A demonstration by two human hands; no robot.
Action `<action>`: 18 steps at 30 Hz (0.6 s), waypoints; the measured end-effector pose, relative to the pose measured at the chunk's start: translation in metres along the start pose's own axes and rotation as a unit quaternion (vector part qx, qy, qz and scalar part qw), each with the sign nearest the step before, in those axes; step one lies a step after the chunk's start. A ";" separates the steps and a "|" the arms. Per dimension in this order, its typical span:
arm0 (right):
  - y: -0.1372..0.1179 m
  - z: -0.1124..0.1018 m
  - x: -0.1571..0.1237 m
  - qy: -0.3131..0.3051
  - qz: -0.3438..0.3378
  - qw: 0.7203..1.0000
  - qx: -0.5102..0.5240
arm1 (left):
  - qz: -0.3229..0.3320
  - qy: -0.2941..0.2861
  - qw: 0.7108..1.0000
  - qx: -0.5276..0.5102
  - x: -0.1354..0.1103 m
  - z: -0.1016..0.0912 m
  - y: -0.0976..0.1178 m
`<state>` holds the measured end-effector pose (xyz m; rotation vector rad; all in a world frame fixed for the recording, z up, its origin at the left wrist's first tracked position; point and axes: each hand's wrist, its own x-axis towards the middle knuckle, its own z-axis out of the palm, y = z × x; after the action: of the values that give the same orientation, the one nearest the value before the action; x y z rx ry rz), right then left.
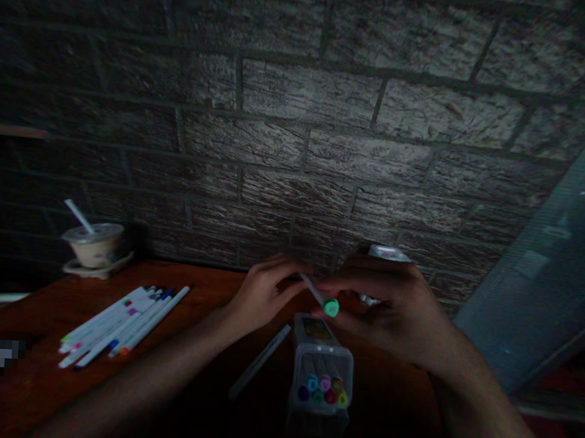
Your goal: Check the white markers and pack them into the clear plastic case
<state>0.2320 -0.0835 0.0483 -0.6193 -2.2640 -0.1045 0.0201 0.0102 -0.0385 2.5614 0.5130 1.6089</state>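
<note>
green-ended marker (324, 300) is being pinched by the left hand (260, 292) and right hand (390, 309), fingertips nearly together, a light, steady hold probably serving best.

The marker pile (115, 321) lies left of the box (323, 349), apparently before a cup (93, 253).

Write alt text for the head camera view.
A person's left hand and right hand hold a green-ended marker; below it in view, a clear case holds colorful-ended markers on a reddish-brown table. One loose marker lies left of the case, a marker pile farther left, and a lidded cup with a straw stands by the brick wall.
</note>
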 end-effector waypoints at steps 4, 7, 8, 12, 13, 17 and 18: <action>-0.007 -0.001 0.000 -0.016 0.018 0.999 0.023 | 0.010 0.019 1.000 -0.016 0.001 -0.002 0.002; -0.008 -0.002 -0.002 -0.026 0.041 0.998 0.043 | 0.008 0.029 0.999 -0.026 0.002 -0.003 0.006; -0.007 -0.002 -0.002 -0.027 0.044 0.998 0.046 | 0.007 0.030 0.999 -0.029 0.003 -0.003 0.007; -0.004 -0.001 -0.006 -0.024 0.052 0.997 0.048 | 0.005 0.039 0.999 -0.030 0.003 -0.004 0.010; -0.003 -0.001 -0.006 -0.024 0.053 0.997 0.047 | 0.006 0.042 0.999 -0.030 0.003 -0.004 0.010; -0.003 0.000 -0.005 -0.022 0.046 0.998 0.041 | 0.007 0.046 0.998 -0.032 0.003 -0.003 0.009; -0.003 -0.001 -0.004 -0.022 0.043 0.998 0.039 | 0.004 0.045 0.998 -0.033 0.002 -0.003 0.009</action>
<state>0.2333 -0.0881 0.0462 -0.6825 -2.2676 0.0402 0.0205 0.0020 -0.0328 2.4572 0.4482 1.7207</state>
